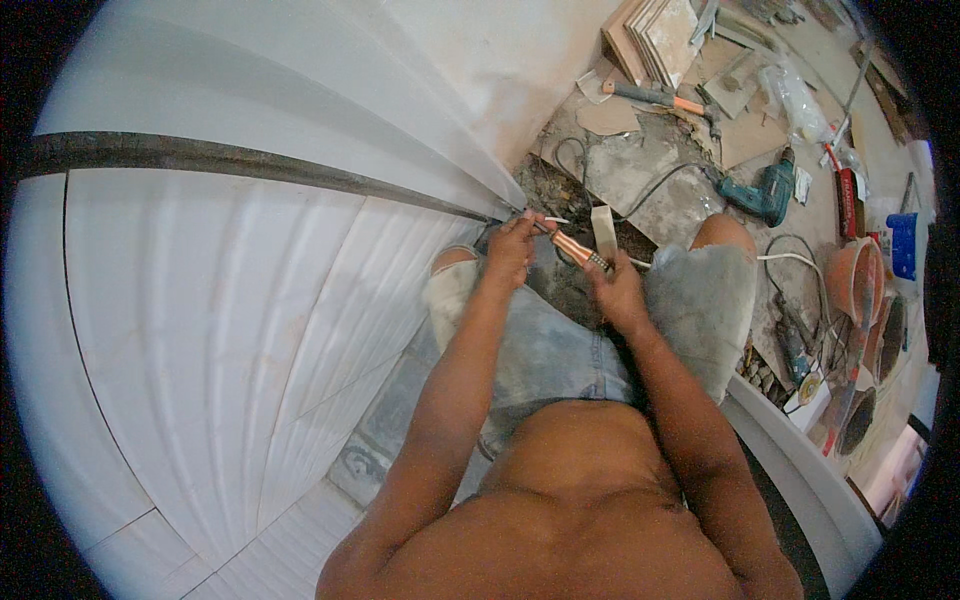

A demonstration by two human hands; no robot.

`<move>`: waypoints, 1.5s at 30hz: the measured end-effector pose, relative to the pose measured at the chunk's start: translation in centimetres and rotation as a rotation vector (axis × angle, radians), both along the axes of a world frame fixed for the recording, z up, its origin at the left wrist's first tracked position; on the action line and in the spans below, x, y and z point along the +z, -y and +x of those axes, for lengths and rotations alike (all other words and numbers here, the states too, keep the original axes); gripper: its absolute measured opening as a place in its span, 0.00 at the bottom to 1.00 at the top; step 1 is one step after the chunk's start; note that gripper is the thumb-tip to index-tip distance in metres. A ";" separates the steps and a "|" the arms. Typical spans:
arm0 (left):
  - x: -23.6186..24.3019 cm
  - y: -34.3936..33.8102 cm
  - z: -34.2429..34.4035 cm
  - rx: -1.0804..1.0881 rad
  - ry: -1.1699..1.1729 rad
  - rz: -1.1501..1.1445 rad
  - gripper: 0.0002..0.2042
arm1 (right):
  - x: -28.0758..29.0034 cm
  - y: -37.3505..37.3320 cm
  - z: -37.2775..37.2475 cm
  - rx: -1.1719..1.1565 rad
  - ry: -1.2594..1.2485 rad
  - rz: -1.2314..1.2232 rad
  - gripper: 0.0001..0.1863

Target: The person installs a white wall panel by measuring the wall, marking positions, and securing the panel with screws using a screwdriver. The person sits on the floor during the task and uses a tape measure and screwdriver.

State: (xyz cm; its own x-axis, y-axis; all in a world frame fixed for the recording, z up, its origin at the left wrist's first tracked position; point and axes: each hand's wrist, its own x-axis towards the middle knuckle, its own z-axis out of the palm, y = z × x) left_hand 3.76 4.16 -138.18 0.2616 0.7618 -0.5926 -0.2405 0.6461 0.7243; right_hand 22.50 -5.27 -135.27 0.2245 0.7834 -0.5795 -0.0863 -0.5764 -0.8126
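The person here has the right hand [620,293] wrapped around the lower end of a copper-coloured tool [573,248], which slants up between the knees toward the left hand [512,252]. That left hand is bent beside the foot of the white tiled wall [200,300] (whether its fingers grip anything, I can't tell). A green drill [768,192] lies on the littered floor, beyond the right knee.

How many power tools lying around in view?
2: a teal drill just beyond and right of the right knee, and what looks like a grinder lower in the picture, also right of that knee. More may be hidden in the clutter.
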 end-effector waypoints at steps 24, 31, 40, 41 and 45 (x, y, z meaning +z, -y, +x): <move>-0.5 -0.6 -0.5 0.019 0.041 -0.041 0.16 | 0.6 -0.7 -0.5 0.013 -0.015 0.000 0.22; 1.0 1.3 0.7 -0.147 -0.066 -0.115 0.12 | 2.1 -1.9 0.7 -0.044 -0.283 -0.355 0.24; -1.6 -0.1 -0.3 0.102 0.240 -0.086 0.12 | 2.3 -1.5 -0.4 0.050 -0.088 -0.170 0.24; -1.7 -0.1 -0.3 0.107 0.226 -0.077 0.12 | 2.1 -1.4 -0.4 0.045 -0.062 -0.142 0.25; -1.8 0.0 -0.1 0.135 0.179 -0.090 0.12 | 1.5 -1.1 -0.8 0.122 0.081 -0.164 0.26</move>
